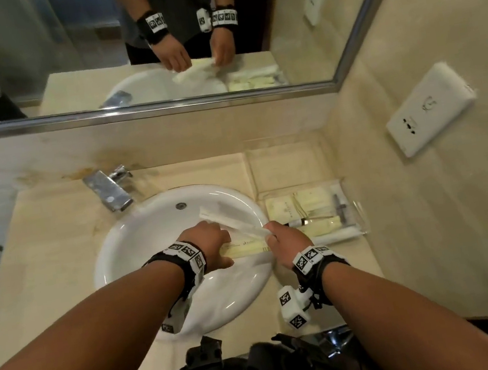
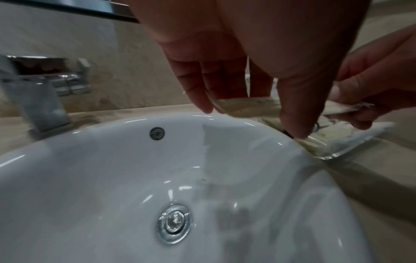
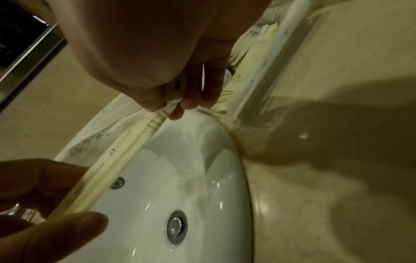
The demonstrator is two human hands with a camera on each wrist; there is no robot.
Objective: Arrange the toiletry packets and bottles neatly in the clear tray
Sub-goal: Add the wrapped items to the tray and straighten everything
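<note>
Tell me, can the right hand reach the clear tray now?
Probably yes. The clear tray lies just beside the right hand, nothing between them, but that hand is pinching long packets shared with the left hand.

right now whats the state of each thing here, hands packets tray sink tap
left hand: grips one end of the long cream packets, over the basin
right hand: pinches the other end
long cream packets: held in the air between both hands, not yet in the tray
clear plastic tray: on the counter right of the basin, already holds packets and a small bottle
white round sink: dry, no water standing
chrome tap: no water running
</note>
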